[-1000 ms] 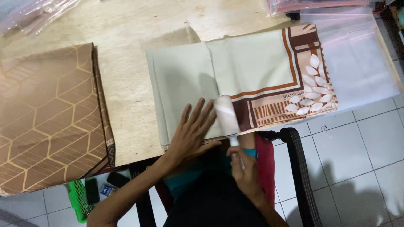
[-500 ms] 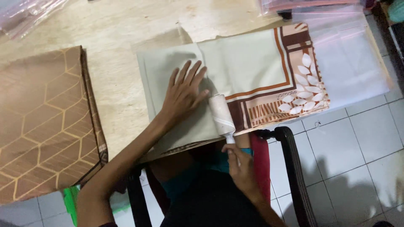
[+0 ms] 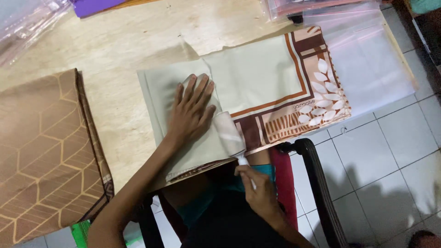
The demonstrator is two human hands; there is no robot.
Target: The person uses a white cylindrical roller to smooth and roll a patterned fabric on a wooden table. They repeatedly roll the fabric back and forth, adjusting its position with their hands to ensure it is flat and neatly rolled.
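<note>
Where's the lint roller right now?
In the head view the lint roller lies on the near edge of the pale green folded cloth, just right of the flat left hand, its handle gripped by the right hand below the table edge.

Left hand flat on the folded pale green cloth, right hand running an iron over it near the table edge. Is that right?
Not quite: the head view shows the right hand holding a white lint roller, not an iron. The rest stands: the left hand lies flat on the folded pale green cloth near the table edge.
</note>
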